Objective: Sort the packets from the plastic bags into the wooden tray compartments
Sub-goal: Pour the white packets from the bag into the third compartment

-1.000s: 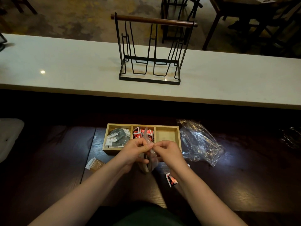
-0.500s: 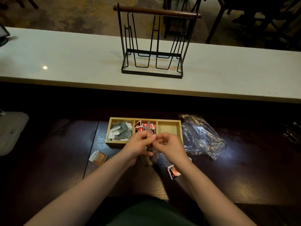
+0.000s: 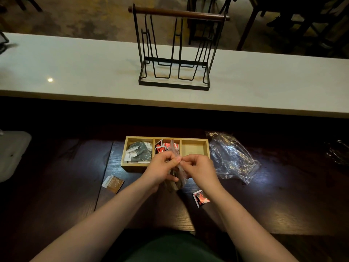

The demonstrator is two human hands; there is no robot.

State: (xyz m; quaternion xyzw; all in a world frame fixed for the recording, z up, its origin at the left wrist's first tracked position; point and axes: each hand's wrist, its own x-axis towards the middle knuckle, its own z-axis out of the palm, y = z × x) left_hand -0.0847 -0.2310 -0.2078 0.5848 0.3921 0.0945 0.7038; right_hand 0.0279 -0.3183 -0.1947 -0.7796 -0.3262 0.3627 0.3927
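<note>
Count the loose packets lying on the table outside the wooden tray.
2. A brown packet lies on the dark table left of the hands; a red packet lies near the right wrist. Others may be hidden under the hands or arms.

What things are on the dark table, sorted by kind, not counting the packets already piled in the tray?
Wooden tray: 1
Plastic bags: 2, one empty right of the tray, one pinched between the left hand and the right hand
Loose packets on the table: 2, one brown, one red
Total: 5
</note>
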